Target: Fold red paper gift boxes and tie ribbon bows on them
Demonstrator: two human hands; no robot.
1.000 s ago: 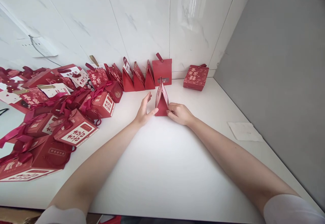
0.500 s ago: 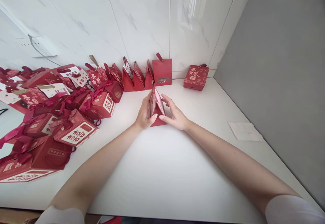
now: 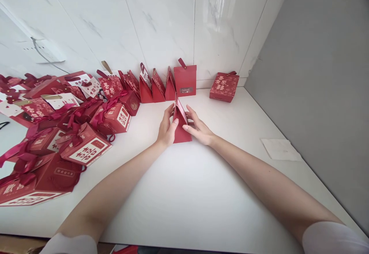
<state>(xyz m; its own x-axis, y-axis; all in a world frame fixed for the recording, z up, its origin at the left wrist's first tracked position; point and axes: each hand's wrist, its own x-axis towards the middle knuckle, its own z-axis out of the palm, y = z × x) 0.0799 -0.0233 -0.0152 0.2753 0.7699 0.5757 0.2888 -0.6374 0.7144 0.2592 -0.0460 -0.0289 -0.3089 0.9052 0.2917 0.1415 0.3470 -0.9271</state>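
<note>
White table (image 3: 201, 192), left hand (image 3: 166, 128) pinching red bag (image 3: 182, 131), right hand (image 3: 200, 130) touching, boxes (image 3: 34, 185) cropped left

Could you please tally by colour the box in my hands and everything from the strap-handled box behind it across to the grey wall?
Red boxes: 3 (held box, strap-handled box, corner box)
White paper sheets: 1
Total: 4

Home-like packing corner: marble-tiled wall (image 3: 161, 23), white table (image 3: 184, 192), red gift boxes (image 3: 83, 146).
</note>
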